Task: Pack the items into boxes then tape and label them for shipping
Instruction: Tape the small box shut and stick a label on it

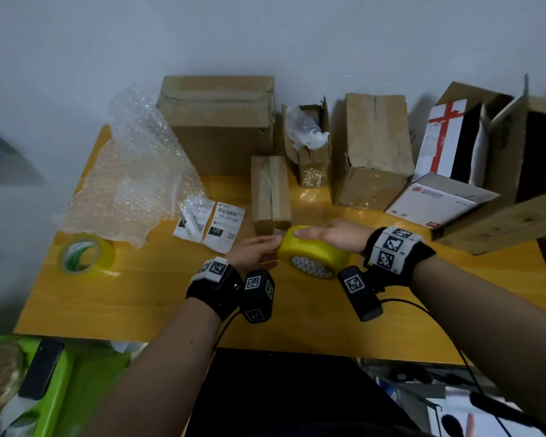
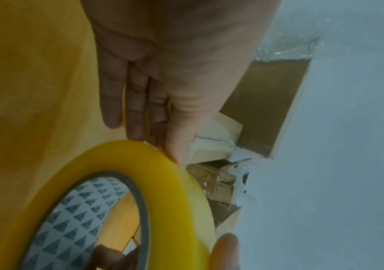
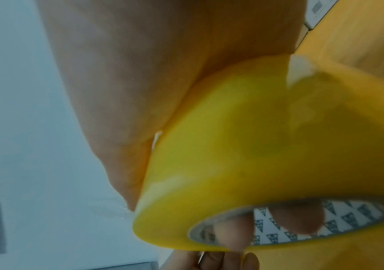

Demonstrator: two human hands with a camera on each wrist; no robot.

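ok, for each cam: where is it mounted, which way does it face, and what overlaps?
Head: on the head, looks down at the table; both forearms, left hand and right hand on the yellow tape roll.
Left wrist: looks along the left palm and fingers toward the boxes.
Right wrist: looks along the right palm; fingertips inside the core.
Shared: all three show the tape roll.

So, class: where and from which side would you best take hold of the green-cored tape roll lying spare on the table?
Green-cored tape roll lies flat, core hole up, near the table's left edge. Come from above, thumb outside, fingers in the hole, pinching the wall.
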